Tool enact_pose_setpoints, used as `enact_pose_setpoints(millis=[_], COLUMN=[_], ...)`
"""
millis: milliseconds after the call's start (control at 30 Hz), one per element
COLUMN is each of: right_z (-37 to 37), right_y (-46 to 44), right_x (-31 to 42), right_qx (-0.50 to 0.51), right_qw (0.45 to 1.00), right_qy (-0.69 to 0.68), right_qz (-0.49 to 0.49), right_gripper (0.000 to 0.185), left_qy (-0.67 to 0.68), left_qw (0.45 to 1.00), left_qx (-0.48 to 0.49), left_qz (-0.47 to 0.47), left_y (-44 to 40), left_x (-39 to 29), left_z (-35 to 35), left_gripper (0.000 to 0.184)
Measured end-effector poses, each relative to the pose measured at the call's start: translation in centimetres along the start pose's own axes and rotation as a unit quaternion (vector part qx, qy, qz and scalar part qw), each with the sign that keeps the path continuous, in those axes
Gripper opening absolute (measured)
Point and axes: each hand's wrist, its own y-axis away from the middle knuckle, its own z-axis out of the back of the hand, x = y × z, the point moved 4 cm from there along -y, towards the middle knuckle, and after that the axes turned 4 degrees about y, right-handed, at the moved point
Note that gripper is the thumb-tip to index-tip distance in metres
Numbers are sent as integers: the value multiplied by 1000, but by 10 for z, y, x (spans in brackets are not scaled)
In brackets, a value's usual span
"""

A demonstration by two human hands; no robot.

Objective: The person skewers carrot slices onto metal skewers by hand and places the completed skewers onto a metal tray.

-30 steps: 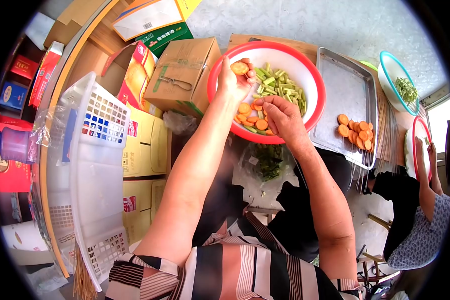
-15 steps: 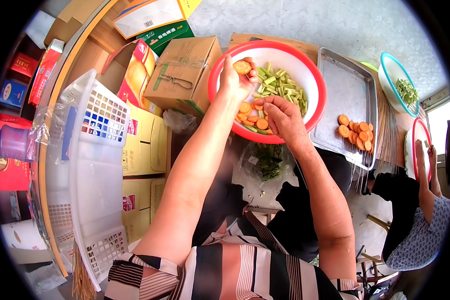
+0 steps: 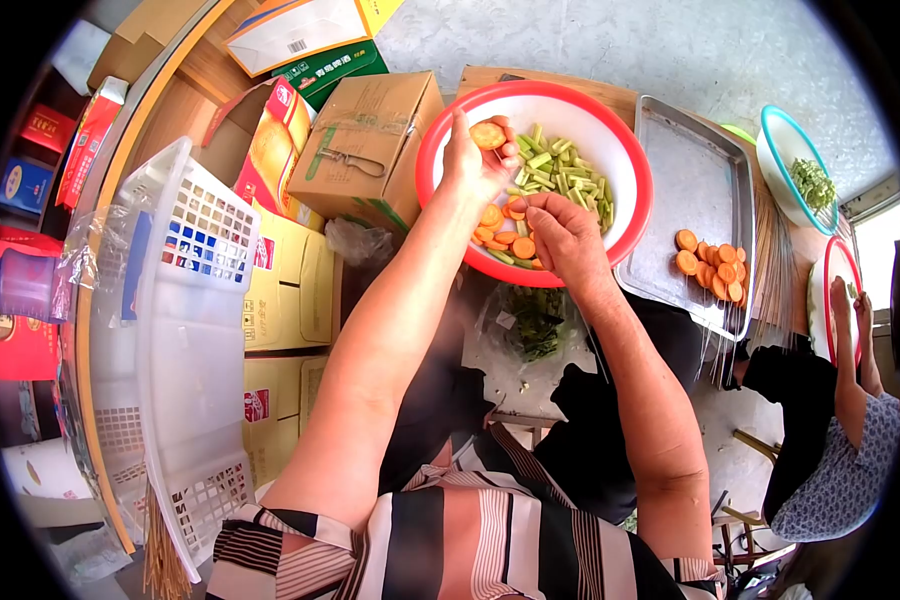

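Note:
Over the near left side of a red-rimmed white basin (image 3: 630, 225), my left hand (image 3: 478, 165) is curled around carrot slices (image 3: 487, 135). My right hand (image 3: 565, 235) is closed in a pinch above the basin's near edge. A thin skewer (image 3: 600, 350) runs down from beneath this hand; its upper part is hidden by the fingers. Inside the basin, loose carrot slices (image 3: 523, 248) lie close to my right fingertips, with cut green stalk pieces (image 3: 570, 178) behind them.
A metal tray (image 3: 675, 170) to the right holds skewered carrot slices (image 3: 712, 265). Many thin skewers (image 3: 770, 260) lie beside it. Left are a cardboard box (image 3: 365, 140) and a white plastic basket (image 3: 195, 330). Another person's hands (image 3: 850, 300) are at a red-rimmed basin (image 3: 830, 265), far right.
My left hand and its carrot slices have shifted very slightly. My right hand stays almost in place, still pinched.

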Motion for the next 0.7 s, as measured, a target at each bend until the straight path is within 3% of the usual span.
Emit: enact_pose_setpoints(millis=[700], right_z=[-2], right_y=[0], right_x=[-3], right_qx=[-28], right_qw=[999], right_qy=[-16], right_qz=[0], right_gripper=[19], left_qy=[-27], left_qw=[999], left_qx=[7], left_qz=[-19], left_y=[3], left_x=[5], left_z=[-3], left_gripper=[67])
